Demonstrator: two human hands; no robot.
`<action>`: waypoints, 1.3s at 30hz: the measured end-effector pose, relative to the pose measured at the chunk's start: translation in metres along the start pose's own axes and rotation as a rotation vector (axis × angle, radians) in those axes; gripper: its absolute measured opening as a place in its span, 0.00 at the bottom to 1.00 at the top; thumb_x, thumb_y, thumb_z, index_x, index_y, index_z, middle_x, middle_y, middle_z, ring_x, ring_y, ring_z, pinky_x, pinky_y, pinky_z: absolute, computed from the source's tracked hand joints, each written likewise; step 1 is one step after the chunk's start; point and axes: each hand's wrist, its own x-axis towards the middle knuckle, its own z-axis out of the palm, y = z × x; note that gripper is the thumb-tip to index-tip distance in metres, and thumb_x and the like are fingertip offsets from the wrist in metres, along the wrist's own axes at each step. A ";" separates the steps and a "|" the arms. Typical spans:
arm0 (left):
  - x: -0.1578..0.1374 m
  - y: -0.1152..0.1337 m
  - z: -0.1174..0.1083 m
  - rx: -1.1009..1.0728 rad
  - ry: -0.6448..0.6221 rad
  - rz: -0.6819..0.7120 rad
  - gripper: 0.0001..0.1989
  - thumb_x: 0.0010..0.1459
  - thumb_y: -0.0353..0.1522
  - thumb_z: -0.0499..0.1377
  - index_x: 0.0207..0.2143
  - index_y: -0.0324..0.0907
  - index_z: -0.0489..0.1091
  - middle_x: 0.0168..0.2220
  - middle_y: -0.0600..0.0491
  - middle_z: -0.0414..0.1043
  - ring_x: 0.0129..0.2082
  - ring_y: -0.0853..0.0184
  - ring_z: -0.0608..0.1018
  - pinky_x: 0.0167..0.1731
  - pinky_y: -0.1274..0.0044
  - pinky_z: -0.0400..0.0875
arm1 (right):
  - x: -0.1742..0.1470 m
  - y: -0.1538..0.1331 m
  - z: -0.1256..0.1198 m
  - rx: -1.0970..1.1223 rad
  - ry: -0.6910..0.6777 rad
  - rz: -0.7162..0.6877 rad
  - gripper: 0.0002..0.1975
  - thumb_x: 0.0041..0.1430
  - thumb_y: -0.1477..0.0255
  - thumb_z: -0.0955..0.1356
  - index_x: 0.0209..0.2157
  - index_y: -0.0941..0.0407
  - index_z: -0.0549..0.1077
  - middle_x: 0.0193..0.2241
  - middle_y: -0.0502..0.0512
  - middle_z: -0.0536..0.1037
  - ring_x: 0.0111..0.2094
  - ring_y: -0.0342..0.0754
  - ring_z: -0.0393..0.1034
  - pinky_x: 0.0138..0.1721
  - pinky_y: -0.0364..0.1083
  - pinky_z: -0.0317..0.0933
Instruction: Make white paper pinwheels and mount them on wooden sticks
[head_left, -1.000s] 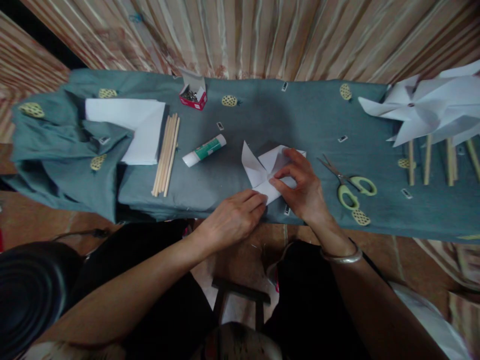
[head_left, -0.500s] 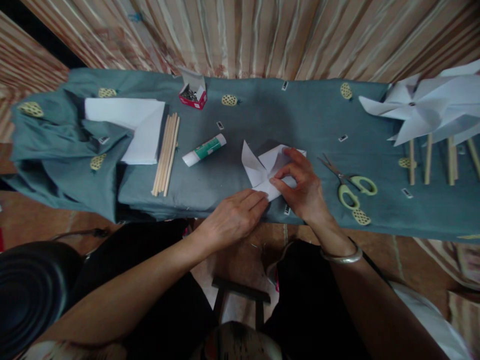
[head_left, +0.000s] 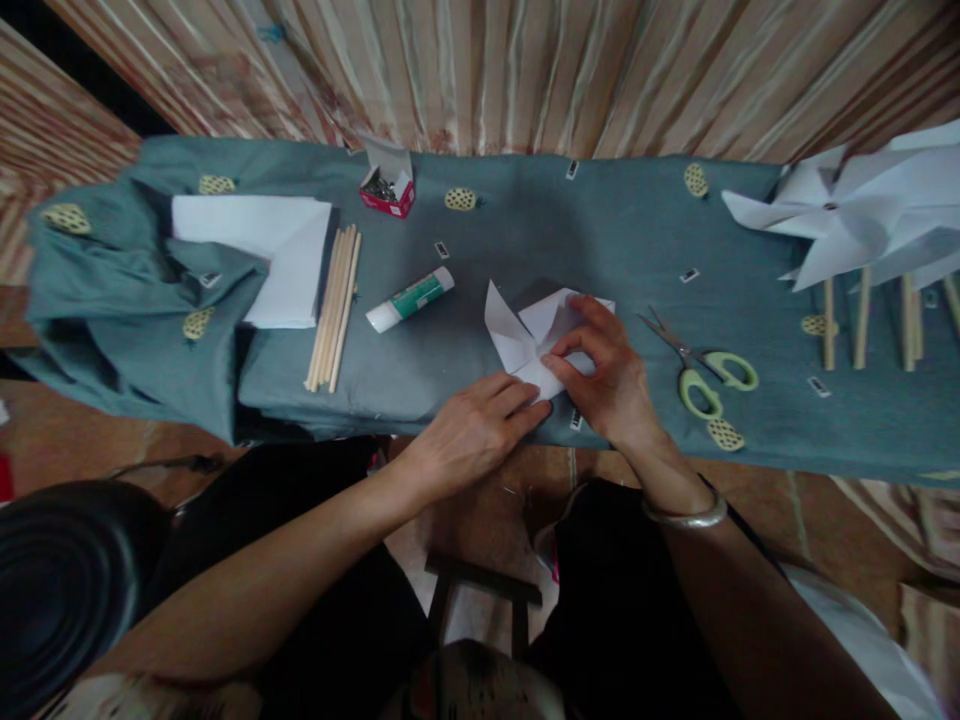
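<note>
A white paper pinwheel (head_left: 514,340), partly folded, lies near the front edge of the cloth-covered table, one pointed blade standing up at its left. My right hand (head_left: 604,370) is closed on it, thumb and fingers pinching a folded blade near the centre. At the paper's lower edge, my left hand (head_left: 484,425) grips it between the fingers and the thumb. Part of the paper is hidden under both hands. A glue stick (head_left: 411,299) lies to the left of the paper, and scissors (head_left: 697,365) with green handles lie to the right.
Several wooden sticks (head_left: 334,310) lie beside folded white paper (head_left: 289,285) on the left. A small red box (head_left: 388,190) of metal pins stands open at the back. Finished paper pinwheels (head_left: 836,205) on sticks are piled at the right. A striped curtain (head_left: 495,80) hangs behind the table.
My left thumb has come out to the right along the paper's lower edge. My right hand keeps its pinch, and the paper has hardly moved.
</note>
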 end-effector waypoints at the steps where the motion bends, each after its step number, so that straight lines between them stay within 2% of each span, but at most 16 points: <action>1: 0.001 0.000 0.001 -0.013 0.000 -0.003 0.12 0.65 0.26 0.50 0.48 0.35 0.69 0.44 0.44 0.73 0.44 0.63 0.74 0.44 0.70 0.75 | 0.000 0.000 0.000 -0.002 0.004 -0.003 0.03 0.56 0.70 0.70 0.29 0.51 0.71 0.59 0.53 0.67 0.63 0.58 0.57 0.62 0.61 0.53; 6: 0.002 0.001 0.007 -0.178 0.061 -0.079 0.13 0.65 0.27 0.51 0.49 0.35 0.69 0.43 0.45 0.73 0.44 0.64 0.74 0.44 0.70 0.75 | 0.000 0.000 -0.001 -0.003 -0.013 -0.012 0.02 0.57 0.68 0.68 0.30 0.48 0.72 0.58 0.49 0.67 0.63 0.57 0.56 0.63 0.63 0.51; 10: 0.001 0.002 0.009 -0.268 0.103 -0.118 0.13 0.64 0.27 0.51 0.49 0.36 0.70 0.44 0.45 0.73 0.44 0.64 0.74 0.44 0.68 0.75 | -0.001 -0.001 -0.002 -0.008 -0.024 -0.016 0.01 0.57 0.69 0.68 0.31 0.49 0.72 0.58 0.50 0.67 0.63 0.57 0.56 0.64 0.61 0.51; 22: 0.002 0.002 0.010 -0.341 0.134 -0.146 0.14 0.64 0.29 0.52 0.50 0.35 0.70 0.44 0.45 0.74 0.45 0.62 0.74 0.46 0.66 0.74 | -0.003 -0.004 -0.004 -0.022 -0.020 0.005 0.04 0.58 0.70 0.68 0.32 0.46 0.73 0.58 0.45 0.67 0.63 0.54 0.56 0.63 0.60 0.52; 31: 0.003 0.002 0.009 -0.383 0.135 -0.151 0.14 0.64 0.29 0.52 0.50 0.34 0.70 0.44 0.43 0.73 0.45 0.62 0.74 0.46 0.66 0.74 | -0.003 0.000 -0.001 -0.026 0.009 -0.030 0.02 0.58 0.69 0.68 0.30 0.50 0.73 0.58 0.50 0.69 0.62 0.56 0.59 0.62 0.60 0.53; 39: 0.001 0.002 0.011 -0.354 0.111 -0.151 0.14 0.64 0.29 0.52 0.50 0.37 0.69 0.45 0.45 0.72 0.46 0.61 0.73 0.46 0.65 0.74 | -0.005 0.004 0.000 -0.045 0.001 -0.062 0.02 0.59 0.68 0.68 0.34 0.48 0.74 0.58 0.48 0.68 0.62 0.55 0.58 0.62 0.60 0.54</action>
